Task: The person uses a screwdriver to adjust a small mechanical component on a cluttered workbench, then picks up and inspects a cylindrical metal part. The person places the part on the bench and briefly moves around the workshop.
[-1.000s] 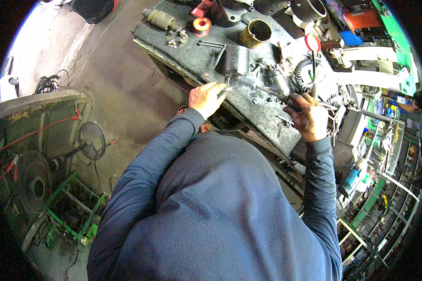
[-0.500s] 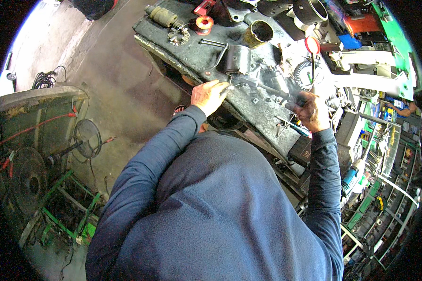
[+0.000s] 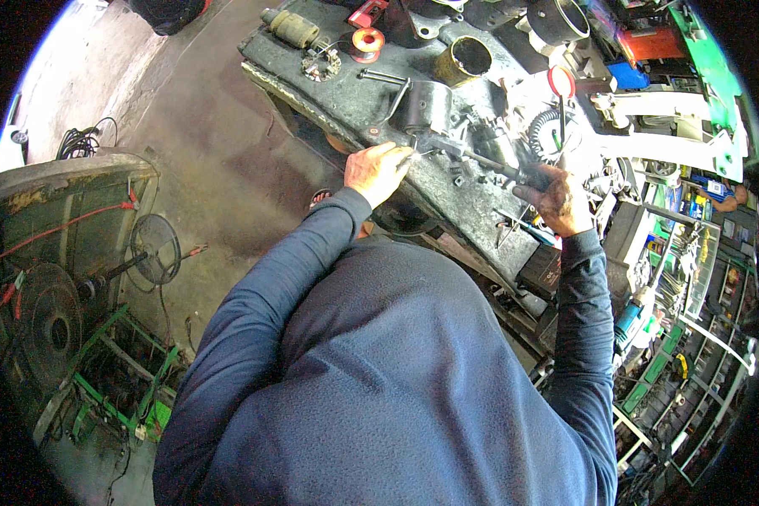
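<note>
One red-rimmed round spool (image 3: pixel 368 44) sits on the scuffed grey table (image 3: pixel 358 99). Left hand (image 3: pixel 374 174) pinches one tiny, thin metal bit (image 3: pixel 414 155) near the edge, below one smooth dark metal cylinder (image 3: pixel 429 107). Then one long tool (image 3: pixel 491 165) over the table: blocky head, slim straight shaft, dark handle, right hand (image 3: pixel 560 201) wrapped round that.

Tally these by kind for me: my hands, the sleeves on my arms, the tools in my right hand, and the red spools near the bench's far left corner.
Hands: 2, left hand and right hand
Sleeves: 2, left sleeve and right sleeve
Tools: 1, long-handled tool
Spools: 1, red spool
Total: 6
</note>
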The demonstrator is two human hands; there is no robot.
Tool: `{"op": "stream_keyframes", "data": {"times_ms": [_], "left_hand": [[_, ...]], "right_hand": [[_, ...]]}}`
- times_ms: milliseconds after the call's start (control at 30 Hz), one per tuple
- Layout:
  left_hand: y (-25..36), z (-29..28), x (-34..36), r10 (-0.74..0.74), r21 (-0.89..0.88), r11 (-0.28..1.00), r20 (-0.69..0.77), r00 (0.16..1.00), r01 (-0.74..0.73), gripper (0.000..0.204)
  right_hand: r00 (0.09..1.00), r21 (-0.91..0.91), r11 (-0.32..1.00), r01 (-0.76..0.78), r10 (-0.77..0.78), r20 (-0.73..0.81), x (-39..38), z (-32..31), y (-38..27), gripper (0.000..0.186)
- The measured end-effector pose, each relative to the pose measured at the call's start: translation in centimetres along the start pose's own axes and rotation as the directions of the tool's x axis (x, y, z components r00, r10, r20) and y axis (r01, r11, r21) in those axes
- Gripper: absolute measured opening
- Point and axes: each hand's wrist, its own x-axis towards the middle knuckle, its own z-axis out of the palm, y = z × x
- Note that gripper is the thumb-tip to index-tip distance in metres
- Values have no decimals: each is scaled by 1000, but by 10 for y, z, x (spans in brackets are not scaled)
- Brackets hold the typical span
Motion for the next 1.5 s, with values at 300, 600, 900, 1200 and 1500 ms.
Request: {"op": "stream_keyframes", "data": {"times_ms": [300,600,900,1200,1500], "left_hand": [[-3,2,-2,9,10,1000,-9,1000,-9,24],[-4,0,-4,33,29,999,-55,998,-31,22],[-4,-5,-7,52,15,999,-31,998,-52,21],[-7,-3,-5,46,35,998,-59,997,-44,22],[-5,-3,-5,37,32,999,-53,998,-35,23]], "right_hand": [[982,-150,981,120,-140,-128,-8,1,-10,45],[982,-190,969,157,-173,-76,-5,-15,-30,45],[917,-322,904,282,-353,-188,-7,-4,-16,44],[918,-295,916,271,-338,-207,-15,0,-22,44],[948,-273,938,215,-268,-174,-11,-2,-20,40]]}}
